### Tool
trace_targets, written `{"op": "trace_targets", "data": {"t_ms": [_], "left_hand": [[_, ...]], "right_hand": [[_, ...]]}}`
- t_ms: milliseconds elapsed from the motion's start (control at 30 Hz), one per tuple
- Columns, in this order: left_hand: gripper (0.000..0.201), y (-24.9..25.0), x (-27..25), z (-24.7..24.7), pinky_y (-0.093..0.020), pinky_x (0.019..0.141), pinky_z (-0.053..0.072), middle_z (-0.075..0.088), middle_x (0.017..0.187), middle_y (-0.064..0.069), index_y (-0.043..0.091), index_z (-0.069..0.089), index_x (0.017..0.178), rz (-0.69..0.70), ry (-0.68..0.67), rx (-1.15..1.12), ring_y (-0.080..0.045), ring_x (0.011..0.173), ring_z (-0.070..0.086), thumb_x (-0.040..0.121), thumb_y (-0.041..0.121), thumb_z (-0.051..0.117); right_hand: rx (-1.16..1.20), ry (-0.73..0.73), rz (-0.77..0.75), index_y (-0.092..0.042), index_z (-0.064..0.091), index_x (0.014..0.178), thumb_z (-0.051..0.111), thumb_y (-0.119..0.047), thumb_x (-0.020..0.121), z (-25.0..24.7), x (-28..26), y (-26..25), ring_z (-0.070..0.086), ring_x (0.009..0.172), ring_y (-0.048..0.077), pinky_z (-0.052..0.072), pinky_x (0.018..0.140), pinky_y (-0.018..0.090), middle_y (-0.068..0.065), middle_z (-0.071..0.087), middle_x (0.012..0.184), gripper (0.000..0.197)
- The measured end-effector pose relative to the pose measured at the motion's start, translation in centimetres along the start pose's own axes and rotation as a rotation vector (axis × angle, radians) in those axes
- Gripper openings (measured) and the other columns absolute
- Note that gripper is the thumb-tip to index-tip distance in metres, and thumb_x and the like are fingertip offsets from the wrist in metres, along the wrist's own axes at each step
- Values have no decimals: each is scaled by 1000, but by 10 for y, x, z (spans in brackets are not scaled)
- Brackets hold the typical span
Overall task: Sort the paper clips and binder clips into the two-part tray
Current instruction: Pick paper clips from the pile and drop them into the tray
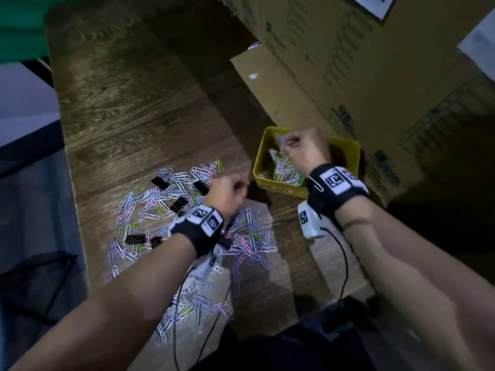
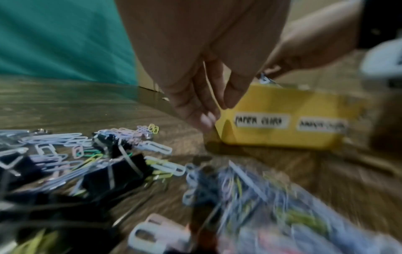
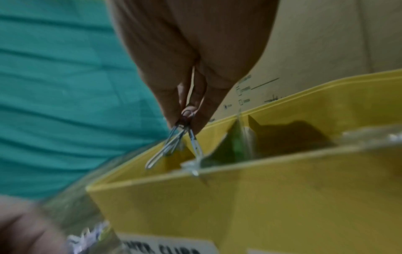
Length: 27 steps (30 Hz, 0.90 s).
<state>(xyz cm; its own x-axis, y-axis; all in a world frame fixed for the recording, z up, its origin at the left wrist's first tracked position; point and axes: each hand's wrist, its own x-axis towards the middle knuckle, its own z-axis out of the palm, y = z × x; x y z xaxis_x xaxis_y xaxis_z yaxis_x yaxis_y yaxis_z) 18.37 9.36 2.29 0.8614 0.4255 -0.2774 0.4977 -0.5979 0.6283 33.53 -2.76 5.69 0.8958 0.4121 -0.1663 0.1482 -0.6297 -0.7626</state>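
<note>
The yellow two-part tray (image 1: pixel 261 156) stands at the right of the wooden table, with paper clips (image 1: pixel 285 170) in its left compartment. My right hand (image 1: pixel 288 141) hovers over that compartment. In the right wrist view it (image 3: pixel 187 118) pinches a couple of silver paper clips (image 3: pixel 172 149) that dangle above the tray (image 3: pixel 239 206). My left hand (image 1: pixel 239 187) hangs just left of the tray, over the loose pile of coloured paper clips (image 1: pixel 166 199). Its fingers (image 2: pixel 202 106) point down, and I see nothing in them. Black binder clips (image 1: pixel 179 203) (image 2: pixel 117 173) lie mixed in the pile.
Large cardboard boxes (image 1: pixel 348 76) stand close behind and right of the tray. White labels (image 2: pixel 261 121) mark its front wall (image 2: pixel 272 137). The table's left edge (image 1: pixel 69 167) drops to a dark floor. A green cloth (image 1: pixel 21 28) is at the far left.
</note>
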Motion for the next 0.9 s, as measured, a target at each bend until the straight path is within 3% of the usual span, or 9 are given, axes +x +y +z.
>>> {"op": "trace_targets", "data": {"t_ms": [100, 167, 300, 433, 567, 633, 700, 800, 900], "left_hand": [[39, -22, -15, 25, -37, 103, 41, 51, 129, -9, 14, 53, 126, 62, -198, 233, -25, 116, 50, 87, 14, 54], [47, -31, -24, 40, -43, 107, 36, 39, 138, -8, 17, 44, 134, 98, -251, 368, -28, 126, 38, 87, 21, 52], [36, -34, -48, 59, -45, 102, 36, 35, 137, -14, 11, 45, 126, 188, -299, 471, -30, 121, 36, 93, 25, 39], [41, -44, -59, 60, -46, 102, 38, 38, 138, -15, 13, 44, 130, 312, -249, 413, -30, 123, 38, 89, 19, 46], [55, -52, -69, 54, -44, 109, 33, 30, 145, -13, 17, 34, 139, 271, -245, 421, -31, 131, 32, 87, 26, 52], [67, -52, -73, 53, -45, 112, 28, 19, 151, -13, 18, 25, 143, 227, -297, 486, -34, 135, 23, 87, 39, 54], [74, -51, -74, 56, -46, 113, 25, 17, 151, -12, 18, 22, 143, 229, -334, 538, -34, 136, 20, 85, 48, 55], [77, -49, -75, 58, -44, 111, 27, 22, 148, -11, 18, 23, 143, 256, -338, 542, -30, 133, 24, 82, 46, 61], [77, -48, -73, 59, -41, 110, 29, 28, 146, -10, 18, 25, 143, 229, -308, 483, -29, 131, 28, 81, 37, 66]], "right_hand": [[-199, -147, -41, -11, 67, 112, 68, -20, 85, 7, -1, 0, 64, 101, 19, 51, 91, 32, 7, 70, 109, 28], [-201, -176, -106, -17, 63, 119, 67, -24, 87, 5, -12, -2, 61, 107, 18, 48, 96, 34, 5, 66, 118, 34], [-35, -180, -363, -13, 69, 109, 68, -17, 84, 9, -56, 7, 62, 92, 10, 52, 87, 25, 5, 66, 108, 24], [-76, -68, -430, -14, 67, 115, 65, -9, 85, 25, -82, 42, 49, 116, 6, 36, 103, 19, 5, 58, 127, 30], [-39, 2, -521, -12, 66, 112, 63, -12, 84, 30, -104, 59, 47, 121, 12, 40, 104, 26, 9, 53, 126, 28], [-63, -111, -555, -13, 64, 113, 63, -22, 82, 34, -124, 63, 46, 112, 7, 47, 97, 30, 7, 53, 121, 32], [-223, -346, -470, -16, 51, 132, 72, -33, 76, 44, -138, 73, 41, 123, 14, 42, 103, 40, 7, 44, 134, 62], [-586, -583, -245, -20, 6, 150, 77, -59, 61, 61, -148, 87, 14, 140, 30, 23, 115, 45, 10, 12, 153, 121], [-621, -520, -162, -16, 4, 150, 76, -59, 62, 76, -153, 87, 24, 132, 31, 28, 111, 41, 14, 22, 143, 121]]}}
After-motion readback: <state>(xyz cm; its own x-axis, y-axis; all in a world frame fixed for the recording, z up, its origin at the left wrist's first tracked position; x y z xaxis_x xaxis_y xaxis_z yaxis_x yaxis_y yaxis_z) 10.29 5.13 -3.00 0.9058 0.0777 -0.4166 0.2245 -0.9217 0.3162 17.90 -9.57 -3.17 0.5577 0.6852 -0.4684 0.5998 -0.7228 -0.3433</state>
